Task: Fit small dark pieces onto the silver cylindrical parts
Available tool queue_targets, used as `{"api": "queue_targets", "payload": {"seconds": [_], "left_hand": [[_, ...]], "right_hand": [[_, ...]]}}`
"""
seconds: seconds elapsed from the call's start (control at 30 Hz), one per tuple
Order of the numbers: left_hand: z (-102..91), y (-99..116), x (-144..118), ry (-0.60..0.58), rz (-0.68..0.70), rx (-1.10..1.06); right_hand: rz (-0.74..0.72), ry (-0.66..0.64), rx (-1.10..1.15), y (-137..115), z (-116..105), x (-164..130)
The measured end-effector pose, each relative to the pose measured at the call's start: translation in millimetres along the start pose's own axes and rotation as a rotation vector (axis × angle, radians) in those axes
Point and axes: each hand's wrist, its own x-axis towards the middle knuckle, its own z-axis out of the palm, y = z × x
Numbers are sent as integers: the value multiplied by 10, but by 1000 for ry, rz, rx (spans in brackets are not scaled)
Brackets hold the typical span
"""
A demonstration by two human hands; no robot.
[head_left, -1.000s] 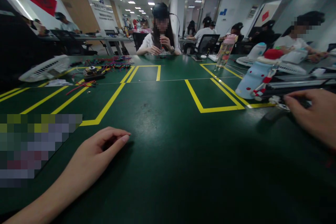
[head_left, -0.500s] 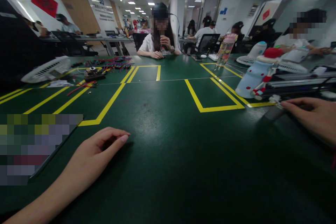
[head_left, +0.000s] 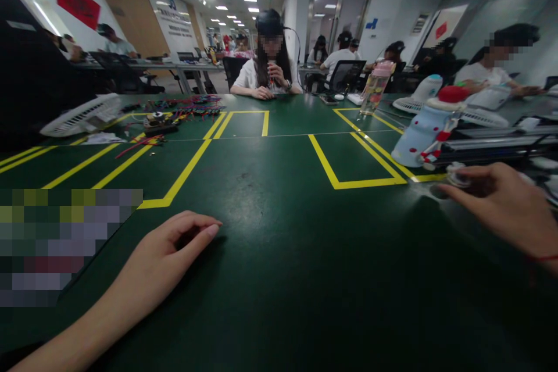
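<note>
My left hand [head_left: 178, 247] rests on the green table [head_left: 279, 279], thumb and forefinger tips together, with nothing showing between them. Its other fingers are mostly hidden. Over at the right, my right hand [head_left: 508, 200] has thumb and forefinger around a small white object [head_left: 457, 175], whose kind is too blurred to make out. Just beyond that hand stands a light-blue bottle [head_left: 412, 136] with a red top, leaning slightly. Dark bars with metal rails [head_left: 483, 148] lie behind the right fingers.
Yellow tape lines [head_left: 368, 183] mark the table. Bundled wires [head_left: 192, 106] and a white fan [head_left: 82, 115] lie at the far left. A clear bottle with a pink lid [head_left: 377, 88] stands at the back right. Opposite sits a person [head_left: 265, 72] with one hand raised.
My right hand has moved a little left, its thumb and forefinger spreading wider around the white object. My left hand stays in its pose; the view has shifted slightly.
</note>
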Motion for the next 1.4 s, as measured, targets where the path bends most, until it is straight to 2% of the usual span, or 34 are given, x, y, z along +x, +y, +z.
{"api": "queue_targets", "payload": {"seconds": [0.07,0.13,0.23,0.3,0.4,0.47,0.57,0.63,0.73,0.87,1.0,1.1,1.17,1.23,1.33,1.4], "left_hand": [[6,4,6,-3,4,9],[10,-4,11,7,11,25],[7,-41,16,17,24,42],[7,-52,17,16,32,53],[51,52,1,19,60,59],[130,234,-22,20,131,33],[299,613,-49,-32,327,-74],[395,846,-42,-93,418,-142],[445,1032,7,-85,427,-201],[431,956,87,-8,345,-226],[568,768,117,-106,323,-7],[695,694,118,-135,323,142],[700,681,118,-150,335,125],[611,675,118,-170,325,50],[336,603,113,-149,214,-28],[138,470,104,-72,118,-41]], "right_hand": [[-186,-1,226,-372,72,-199],[-379,-118,476,-832,138,-428],[-625,-326,643,-1477,218,-716],[-698,-434,699,-1759,265,-828],[-698,-536,760,-1910,337,-891],[-618,-585,806,-1890,384,-900],[-495,-629,902,-1823,444,-907],[-485,-644,923,-1800,463,-910],[-516,-651,905,-1799,455,-903],[-551,-592,825,-1808,435,-891],[-552,-544,782,-1826,433,-895],[-532,-441,715,-1752,383,-819],[-471,-361,621,-1573,321,-684],[-340,-291,504,-1252,257,-489],[-77,-168,289,-556,194,-164],[68,-123,134,-65,182,13]]}}
